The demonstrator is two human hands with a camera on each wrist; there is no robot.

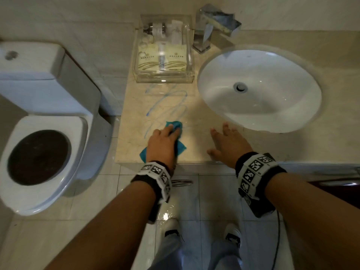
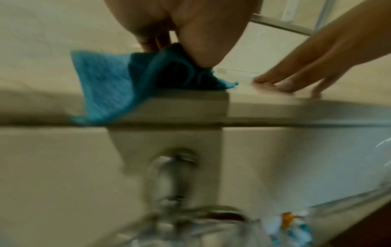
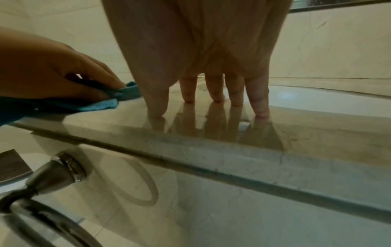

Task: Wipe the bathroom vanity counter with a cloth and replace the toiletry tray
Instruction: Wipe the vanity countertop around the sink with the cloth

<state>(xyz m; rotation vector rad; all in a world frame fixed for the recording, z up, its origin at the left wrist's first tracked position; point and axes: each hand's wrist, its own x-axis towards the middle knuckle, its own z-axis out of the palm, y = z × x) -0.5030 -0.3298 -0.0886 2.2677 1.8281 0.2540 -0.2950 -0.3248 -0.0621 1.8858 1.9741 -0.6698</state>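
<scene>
A teal cloth (image 1: 180, 148) lies bunched on the beige marble counter (image 1: 134, 106) near its front left corner. My left hand (image 1: 165, 139) presses on it, fingers curled round the bunched fabric (image 2: 105, 83). Blue scribble marks (image 1: 167, 102) run across the counter from the cloth toward the clear acrylic toiletry tray (image 1: 165, 79), which stands against the wall holding small bottles and packets. My right hand (image 1: 228, 141) rests flat on the counter to the right of the cloth, fingers (image 3: 213, 90) spread and holding nothing.
A white oval sink (image 1: 272, 108) sits right of the marks, a chrome faucet (image 1: 203, 36) behind it and a tissue pack (image 1: 222, 20) on the ledge. A toilet (image 1: 42, 114) stands left of the counter. A chrome towel ring (image 3: 52, 175) hangs below the counter's front edge.
</scene>
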